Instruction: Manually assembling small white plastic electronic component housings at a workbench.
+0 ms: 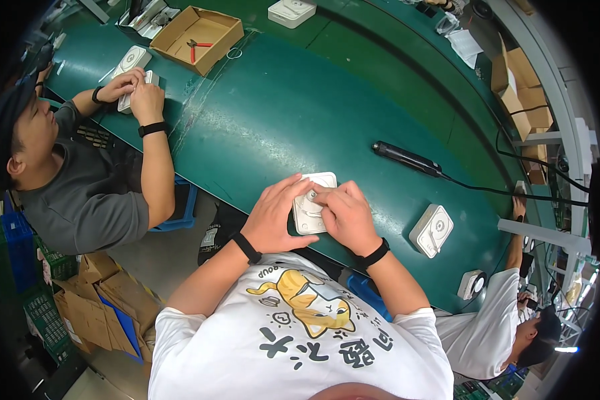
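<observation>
A white, flat box-shaped device [309, 221] with rounded corners lies at the table's near edge, in front of my body. Along its left side rests my left hand [273, 217], fingers over the edge and thumb stretched toward the near end, steadying it. My right hand [349, 217] is curled over the right side. Its index finger reaches the small round part at the middle of the top face; whatever its fingertips pinch is hidden.
A black corded tool [407, 159] lies on the green table [267, 127]. Another white device [433, 230] stands to the right. Red-handled pliers [197, 47] sit in a cardboard tray [210, 57] at far left. Co-workers flank me; the left one's hands [140, 93] work on a similar device.
</observation>
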